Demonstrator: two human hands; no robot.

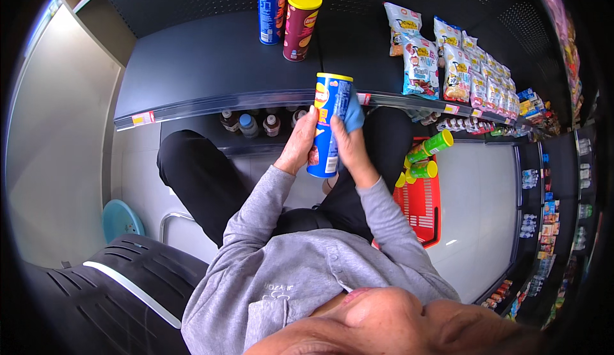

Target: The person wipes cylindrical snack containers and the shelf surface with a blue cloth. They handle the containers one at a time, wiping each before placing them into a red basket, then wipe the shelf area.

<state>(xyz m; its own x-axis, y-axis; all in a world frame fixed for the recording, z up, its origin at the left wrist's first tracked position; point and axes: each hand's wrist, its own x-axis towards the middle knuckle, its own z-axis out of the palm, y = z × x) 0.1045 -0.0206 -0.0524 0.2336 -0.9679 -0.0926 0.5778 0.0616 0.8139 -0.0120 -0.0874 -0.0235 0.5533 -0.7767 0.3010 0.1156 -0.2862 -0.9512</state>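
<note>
A blue cylindrical chip canister (327,129) with a yellow lid stands nearly upright in front of me, between both hands. My left hand (302,138) grips its left side, thumb on the front. On its right side, my right hand (352,144) has its thumb against the canister and a light blue cloth (355,112) in its fingers, which are partly hidden. Just beyond, on the dark shelf (201,57), stand a maroon canister (301,26), a blue canister (272,12) and others behind them, all with yellow lids.
Snack bags (421,65) line the shelf at right. Bottles (248,124) stand on the lower shelf. A red basket (431,211) with green canisters (427,148) is by my right leg. A black chair (144,264) and a teal basin (120,220) are at left.
</note>
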